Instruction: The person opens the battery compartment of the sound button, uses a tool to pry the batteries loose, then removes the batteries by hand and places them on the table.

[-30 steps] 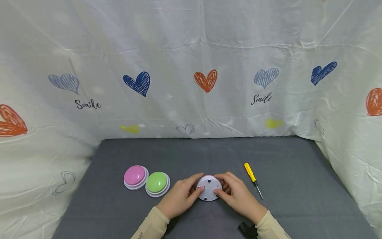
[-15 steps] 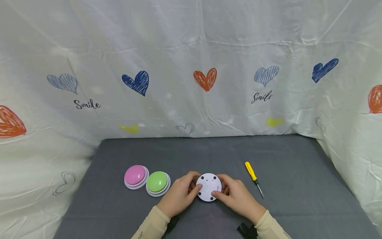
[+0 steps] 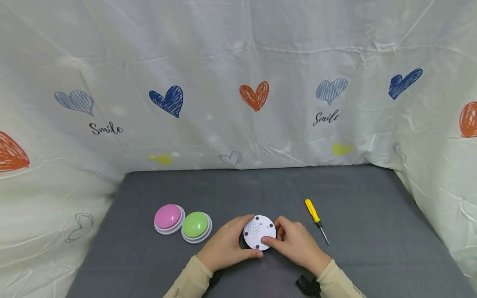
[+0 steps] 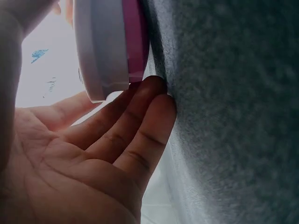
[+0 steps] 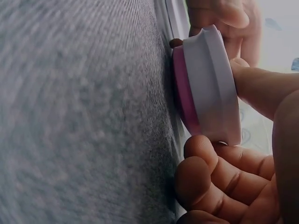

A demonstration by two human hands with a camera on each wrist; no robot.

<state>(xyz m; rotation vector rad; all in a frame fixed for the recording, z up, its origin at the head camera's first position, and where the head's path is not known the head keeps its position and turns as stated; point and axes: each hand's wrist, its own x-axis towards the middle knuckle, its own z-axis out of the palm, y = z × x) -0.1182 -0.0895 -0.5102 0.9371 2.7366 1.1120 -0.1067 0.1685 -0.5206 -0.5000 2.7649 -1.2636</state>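
A round white push button (image 3: 257,231) with a magenta dome (image 5: 186,88) is held face down low over the grey cloth. Its underside, with speaker holes and several dark round spots, faces up in the head view. My right hand (image 3: 298,248) grips it at the right, thumb on the underside and fingers by the rim. My left hand (image 3: 227,244) is spread around the left side, its fingers extended near the edge and its thumb off the underside. To the left lie a pink push button (image 3: 167,216) and a green push button (image 3: 195,224), domes up.
A yellow-handled screwdriver (image 3: 313,211) lies on the grey cloth-covered table (image 3: 238,190), right of my hands. Behind the table hangs a white curtain (image 3: 208,54) printed with hearts. A black wrist strap piece (image 3: 308,285) shows beside the right sleeve.
The held button has turned over further and rotated, so its underside now faces up fully. My left thumb has come off the underside and moved below the rim.
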